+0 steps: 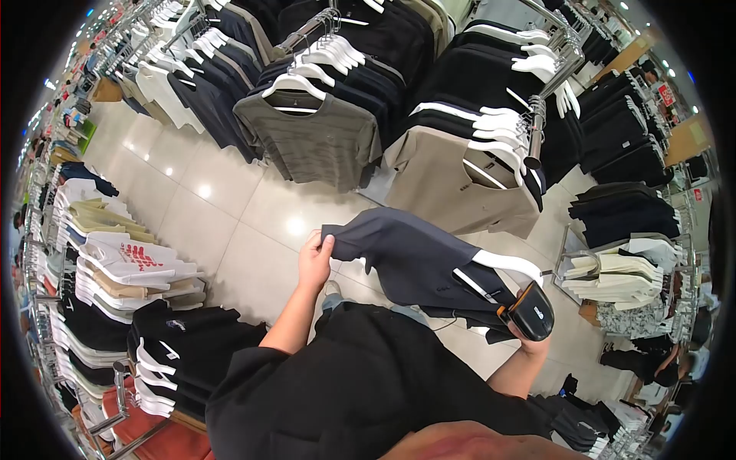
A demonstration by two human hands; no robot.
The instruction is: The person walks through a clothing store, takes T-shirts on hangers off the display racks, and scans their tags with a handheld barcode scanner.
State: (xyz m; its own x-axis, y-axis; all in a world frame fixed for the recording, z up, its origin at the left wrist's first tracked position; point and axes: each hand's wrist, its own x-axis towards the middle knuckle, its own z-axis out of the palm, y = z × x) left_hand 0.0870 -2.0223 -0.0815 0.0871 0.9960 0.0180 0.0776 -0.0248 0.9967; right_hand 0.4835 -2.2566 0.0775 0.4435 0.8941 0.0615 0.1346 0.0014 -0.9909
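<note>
A dark navy T-shirt [406,249] on a white hanger [510,264] stretches sideways in front of my body. My left hand [314,259] is closed on the end of the shirt's sleeve, thumb on top. On the other side, my right hand [530,343] grips a black handheld device with orange trim [531,313], close to the hanger and the shirt's collar. The device hides most of the right fingers, so whether they also touch the shirt or hanger cannot be seen.
Ahead hang a dark grey patterned T-shirt [310,142] and a taupe T-shirt [460,180] at the front of metal racks. White printed shirts [134,257] and black shirts [192,337] line the left. Cream garments [613,280] hang at right. Pale tiled floor [222,222] lies between.
</note>
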